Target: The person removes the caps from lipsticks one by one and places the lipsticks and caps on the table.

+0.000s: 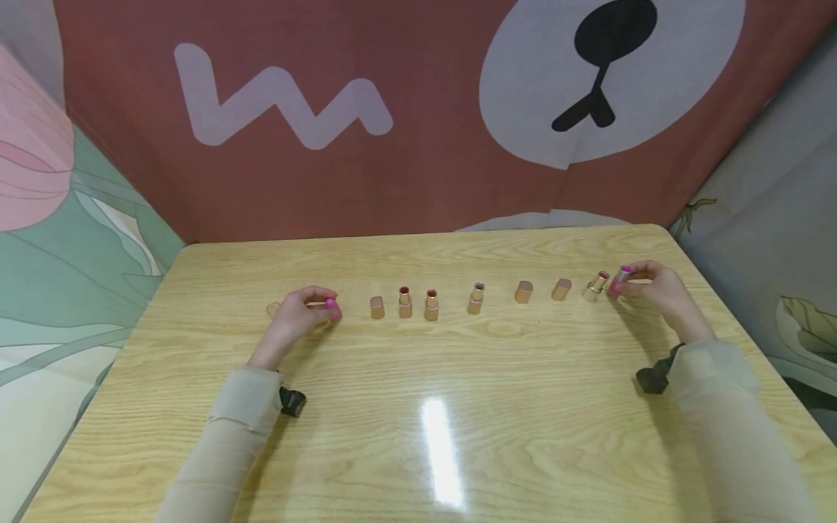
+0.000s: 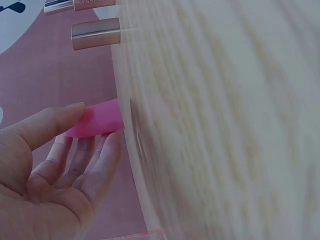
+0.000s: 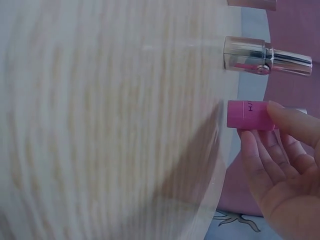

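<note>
Toward the left end of the table, my left hand [image 1: 297,314] pinches a bright pink lipstick cap [image 2: 97,119] between thumb and fingers. Its lower end stands on or just above the tabletop; I cannot tell which. Far to the right, my right hand [image 1: 665,296] grips an uncapped lipstick with a pink base [image 3: 249,115]. A silver collar and magenta tip show above that base in the head view. Close beside it, on its left, stands an uncapped gold lipstick [image 1: 592,289]. Nearest to the left hand is a rose-gold cap [image 1: 377,308].
Between the hands, a loose row holds uncapped rose-gold lipsticks [image 1: 405,303], [image 1: 431,306], [image 1: 476,299] and two more caps [image 1: 523,292], [image 1: 561,289]. Behind the left hand, a small clear orange-edged thing [image 1: 272,310] is partly hidden. A printed cloth [image 1: 425,189] hangs behind the wooden table [image 1: 366,436].
</note>
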The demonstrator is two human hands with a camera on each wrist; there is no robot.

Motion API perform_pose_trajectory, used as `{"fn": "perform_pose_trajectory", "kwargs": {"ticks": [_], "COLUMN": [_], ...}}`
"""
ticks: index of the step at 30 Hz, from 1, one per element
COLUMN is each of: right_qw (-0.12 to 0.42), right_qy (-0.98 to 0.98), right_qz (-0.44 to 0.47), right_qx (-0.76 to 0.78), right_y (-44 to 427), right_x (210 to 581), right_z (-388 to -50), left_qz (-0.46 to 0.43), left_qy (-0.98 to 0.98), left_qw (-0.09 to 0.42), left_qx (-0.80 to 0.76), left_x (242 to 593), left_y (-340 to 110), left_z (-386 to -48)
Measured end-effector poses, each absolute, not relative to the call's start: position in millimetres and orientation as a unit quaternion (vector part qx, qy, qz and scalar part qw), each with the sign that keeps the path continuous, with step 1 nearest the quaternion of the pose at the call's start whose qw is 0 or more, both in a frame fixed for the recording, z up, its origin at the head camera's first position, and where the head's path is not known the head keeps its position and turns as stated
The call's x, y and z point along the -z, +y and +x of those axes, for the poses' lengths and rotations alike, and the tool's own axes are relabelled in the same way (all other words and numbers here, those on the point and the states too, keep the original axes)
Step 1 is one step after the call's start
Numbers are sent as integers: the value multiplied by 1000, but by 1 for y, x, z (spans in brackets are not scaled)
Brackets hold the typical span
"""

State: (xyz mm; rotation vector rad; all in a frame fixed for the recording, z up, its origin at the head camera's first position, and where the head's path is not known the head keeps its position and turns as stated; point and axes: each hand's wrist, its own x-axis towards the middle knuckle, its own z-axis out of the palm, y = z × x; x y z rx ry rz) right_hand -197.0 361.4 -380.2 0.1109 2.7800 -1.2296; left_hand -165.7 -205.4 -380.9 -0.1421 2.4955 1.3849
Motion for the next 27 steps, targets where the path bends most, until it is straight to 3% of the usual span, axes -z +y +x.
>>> {"fn": "perform_pose_trajectory", "kwargs": {"ticks": [27], "right_qw": [85], "right_qy": [921], "right_qz": [45], "right_qx": [378], "right_y": [371], "right_x": [386], "right_z": [-193], "left_qz": [-32], "left_qy": [868], "left_qw": [154], "left_qx": [-470], "left_x": [385], "left_y": [-209], "left_z": [-167]}}
